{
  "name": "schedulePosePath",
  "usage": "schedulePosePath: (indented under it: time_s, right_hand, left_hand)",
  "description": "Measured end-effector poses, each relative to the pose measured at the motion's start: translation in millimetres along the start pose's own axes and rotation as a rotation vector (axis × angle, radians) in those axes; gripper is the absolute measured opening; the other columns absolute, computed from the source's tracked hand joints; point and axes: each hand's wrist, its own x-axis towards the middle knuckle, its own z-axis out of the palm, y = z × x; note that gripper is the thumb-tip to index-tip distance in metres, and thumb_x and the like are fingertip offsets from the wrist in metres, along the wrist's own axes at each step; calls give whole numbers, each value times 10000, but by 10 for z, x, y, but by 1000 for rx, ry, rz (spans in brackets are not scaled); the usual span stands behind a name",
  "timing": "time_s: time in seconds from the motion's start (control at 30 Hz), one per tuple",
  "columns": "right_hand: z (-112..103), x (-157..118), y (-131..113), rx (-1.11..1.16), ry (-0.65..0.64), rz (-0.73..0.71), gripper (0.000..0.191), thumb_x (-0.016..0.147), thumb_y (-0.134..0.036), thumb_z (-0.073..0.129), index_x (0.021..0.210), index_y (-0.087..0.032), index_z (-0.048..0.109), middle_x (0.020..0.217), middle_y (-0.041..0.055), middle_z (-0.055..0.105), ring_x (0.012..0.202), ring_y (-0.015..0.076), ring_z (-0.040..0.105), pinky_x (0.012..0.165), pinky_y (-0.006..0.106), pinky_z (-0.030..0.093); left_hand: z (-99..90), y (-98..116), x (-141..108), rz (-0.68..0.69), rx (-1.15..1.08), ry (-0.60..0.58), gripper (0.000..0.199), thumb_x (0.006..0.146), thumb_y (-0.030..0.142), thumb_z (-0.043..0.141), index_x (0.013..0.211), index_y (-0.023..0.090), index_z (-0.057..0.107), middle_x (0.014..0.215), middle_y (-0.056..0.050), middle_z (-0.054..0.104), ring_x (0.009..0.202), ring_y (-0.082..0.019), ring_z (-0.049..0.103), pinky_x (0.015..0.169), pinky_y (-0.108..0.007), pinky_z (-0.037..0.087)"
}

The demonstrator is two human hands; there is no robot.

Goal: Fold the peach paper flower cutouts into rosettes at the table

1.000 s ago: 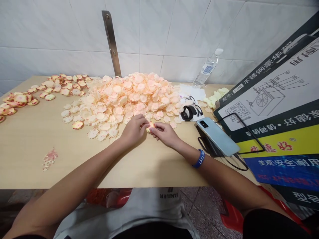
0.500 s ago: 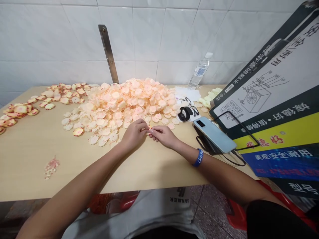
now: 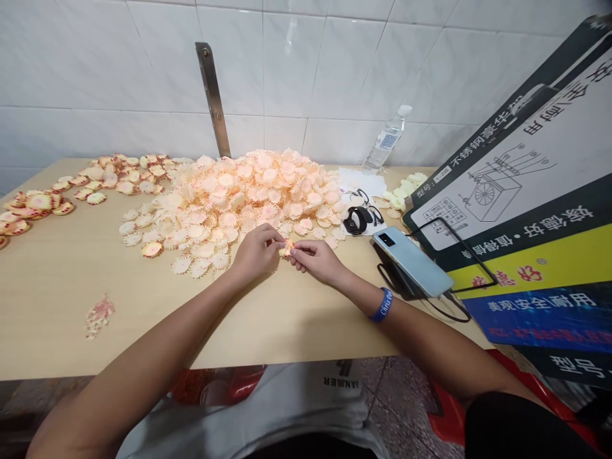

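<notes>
Between my fingertips is a small yellow-and-red frilled flower piece, partly hidden by the fingers. My left hand pinches its left side, and my right hand grips the right side with thumb and fingers. Just beyond the hands rises a large heap of pale pink scalloped flower discs. One red-edged yellow disc lies at the heap's front left. More red-edged discs are piled at the back left. Small pink scraps lie on the table left of my left forearm.
A light blue phone with a cable lies to the right, near a black smartwatch. A water bottle stands by the tiled wall. Printed cardboard boxes lean along the right side. A metal strip rests against the wall.
My fingers have parted slightly, so more of the frilled flower piece shows between them. The view has shifted a little; both hands stay in nearly the same place.
</notes>
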Motion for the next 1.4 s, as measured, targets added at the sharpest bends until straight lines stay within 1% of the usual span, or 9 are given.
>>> schedulePosePath:
  time_s: [0.13,0.5,0.63,0.8,0.9,1.07,1.17,1.3,1.4]
  right_hand:
    - [9,0,-7,-10,13,20,234,785,-376,600,715,-153,605,661,15,595,546,96,525,487,220,420]
    - [25,18,-3,-68,15,-66,287,835,-419,573,694,-171,539,650,1,577,569,105,523,544,244,424]
    - [-28,20,-6,-75,-61,-87,261,836,-361,560,656,-173,543,621,2,575,596,114,542,572,248,439]
    - [-34,16,-8,-18,-57,-53,246,824,-373,562,679,-177,534,588,-14,555,525,94,516,490,219,396]
    - [-15,17,-1,-14,-14,-35,259,820,-385,565,679,-172,522,620,-2,575,531,89,527,469,206,384]
    - [-24,43,26,-2,-3,33,300,791,-449,606,697,-179,514,571,-21,546,491,94,516,413,193,348]
    - [-36,58,25,-8,10,18,347,794,-490,596,662,-182,506,514,-41,495,449,85,472,405,196,325]
    - [-33,67,0,-34,-32,21,338,814,-480,572,663,-188,496,507,-46,478,468,97,497,442,208,352]
    - [-27,75,8,-118,-6,-32,304,830,-418,555,644,-202,447,540,-44,474,522,116,542,496,226,385]
  left_hand:
    - [5,-21,14,-80,-94,51,114,799,201,586,753,177,687,800,-29,659,775,-160,598,731,-287,472]
    - [56,165,-90,18,216,52,216,891,261,490,821,196,684,900,-52,639,767,-177,603,669,-311,454]
    - [-10,98,-6,-105,8,51,156,819,243,546,709,183,639,792,-36,644,760,-179,606,710,-311,472]
    - [-49,30,62,-294,-284,-76,172,767,303,592,654,175,610,631,-15,612,650,-167,585,641,-291,467]
    - [-21,54,28,-231,-254,-46,176,793,283,555,668,175,613,683,-21,627,693,-167,595,691,-297,477]
    - [-1,137,-68,44,-85,-73,250,884,290,470,747,178,647,847,-60,644,806,-176,609,741,-297,481]
    - [34,170,-110,91,21,-94,215,852,385,569,854,190,660,958,-71,647,858,-192,604,710,-293,474]
    - [48,117,-51,26,37,-1,195,826,333,610,697,191,576,755,-15,613,739,-164,568,675,-279,437]
    - [-155,-9,116,-127,-35,199,281,850,299,567,605,189,482,583,31,497,602,-127,491,596,-251,386]
